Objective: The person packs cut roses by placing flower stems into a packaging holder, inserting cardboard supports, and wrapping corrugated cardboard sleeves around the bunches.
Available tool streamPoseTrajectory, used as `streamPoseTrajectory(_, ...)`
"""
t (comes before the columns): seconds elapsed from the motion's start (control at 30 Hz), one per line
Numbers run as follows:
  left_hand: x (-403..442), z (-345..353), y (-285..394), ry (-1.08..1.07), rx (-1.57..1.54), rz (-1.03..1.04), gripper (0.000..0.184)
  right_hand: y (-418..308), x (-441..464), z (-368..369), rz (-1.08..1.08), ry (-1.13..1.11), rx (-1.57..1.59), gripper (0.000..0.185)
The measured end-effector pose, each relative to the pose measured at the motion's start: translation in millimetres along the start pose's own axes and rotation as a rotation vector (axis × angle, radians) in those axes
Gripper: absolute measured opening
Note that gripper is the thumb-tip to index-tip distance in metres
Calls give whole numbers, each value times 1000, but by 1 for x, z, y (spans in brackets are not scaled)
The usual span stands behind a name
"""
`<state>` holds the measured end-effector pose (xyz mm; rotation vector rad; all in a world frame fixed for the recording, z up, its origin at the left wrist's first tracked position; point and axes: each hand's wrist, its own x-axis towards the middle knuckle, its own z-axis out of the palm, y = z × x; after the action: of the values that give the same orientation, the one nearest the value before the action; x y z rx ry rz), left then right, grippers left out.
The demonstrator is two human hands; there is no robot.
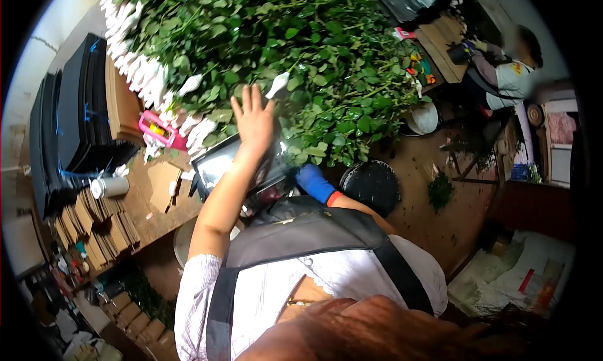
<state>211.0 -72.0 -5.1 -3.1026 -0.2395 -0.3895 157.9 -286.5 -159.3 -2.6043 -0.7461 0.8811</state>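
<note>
A broad heap of leafy green stems (301, 41) fills the top middle of the frame, with a row of white-covered heads (129, 37) along its left edge. The left hand (254, 127), bare, reaches up the centre of the frame to the near part of the heap, fingers spread and palm turned down; whether it touches the leaves cannot be told. Just right of its fingertips lies a single white-covered bud (277, 85), and another lies up and left of the hand.

The right hand (313, 180), in a blue glove, is at the heap's lower edge, just right of the frame's centre; its fingers are partly hidden, so whether they grip anything cannot be told. Below the left forearm sits a shiny, dark-edged panel (217, 163).

At left, a pink basket (151, 123) stands by the white heads, and cardboard pieces (100, 232) lie near a white container (110, 187) on the brown bench (147, 213). A black round tub (372, 188) stands right of the glove. At upper right, a co-worker (512, 81) has both arms towards a dark object.
</note>
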Motion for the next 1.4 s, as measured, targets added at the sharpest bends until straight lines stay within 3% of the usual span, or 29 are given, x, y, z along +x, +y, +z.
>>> streamPoseTrajectory(0.03,-1,-2,1,5,-26,-20,29,-26,-20,-45,109,-107,-43,40)
streamPoseTrajectory(0.13,-5,-18,-1,38,-47,18,32,12,-13,-14,26,18,-109,44)
streamPoseTrajectory(0.17,-9,-18,-6,110,-123,68,37,28,-19,-27,49,-318,-259,44)
streamPoseTrajectory(0.3,-50,-73,-28,201,-496,76,40,-11,-70,-127,-214,-400,81,37)
streamPoseTrajectory(0.33,-70,-84,-35,245,-515,-20,38,-25,-81,-145,-280,-411,209,34)
streamPoseTrajectory(0.4,-113,-92,-59,357,-604,-236,33,-63,-88,-159,-643,-219,616,27)
streamPoseTrajectory(0.43,-136,-85,-73,430,-675,-354,31,-95,-91,-173,-774,-110,649,26)
streamPoseTrajectory(0.47,-160,-73,-85,447,-775,-534,29,-123,-84,-181,-849,-126,529,29)
streamPoseTrajectory(0.5,-180,-59,-96,466,-876,-714,27,-153,-82,-184,-991,69,392,31)
streamPoseTrajectory(0.57,-205,-38,-114,629,-1177,-838,27,-208,-62,-163,-1224,325,99,35)
streamPoseTrajectory(0.63,-224,-32,-130,709,-1355,-993,32,-249,-35,-130,-1442,301,-72,37)
streamPoseTrajectory(0.7,-236,-52,-133,630,-1416,-1349,35,-268,-28,-112,-1446,80,-461,38)
streamPoseTrajectory(0.73,-247,-48,-137,632,-1390,-1382,37,-270,-23,-104,-1562,185,-401,38)
streamPoseTrajectory(0.83,-281,-17,-149,709,-1403,-1318,39,-272,-8,-98,-1644,82,-370,40)
streamPoseTrajectory(0.87,-289,-14,-146,621,-1455,-1331,39,-268,-8,-97,-1678,204,-295,46)
streamPoseTrajectory(0.93,-298,6,-148,456,-1445,-1260,40,-280,-39,-151,-1481,44,-448,39)
streamPoseTrajectory(0.97,-288,-3,-143,272,-1586,-1178,42,-285,-58,-184,-1373,-43,-519,36)
streamPoseTrajectory(1.03,-254,-26,-126,-12,-1998,-1029,53,-279,-85,-224,-1383,146,-406,34)
streamPoseTrajectory(1.1,-211,-44,-110,-255,-2226,-753,70,-275,-122,-255,-1331,279,-251,28)
streamPoseTrajectory(1.17,-174,-73,-95,-424,-2563,-358,71,-260,-162,-276,-1189,385,-203,25)
streamPoseTrajectory(1.23,-154,-89,-81,-288,-2294,-227,65,-225,-192,-273,-836,732,-22,31)
streamPoseTrajectory(1.3,-147,-119,-79,-383,-2064,-58,64,-163,-205,-236,-294,1087,273,49)
streamPoseTrajectory(1.4,-144,-171,-39,-567,-2096,172,91,5,-218,-156,106,908,927,58)
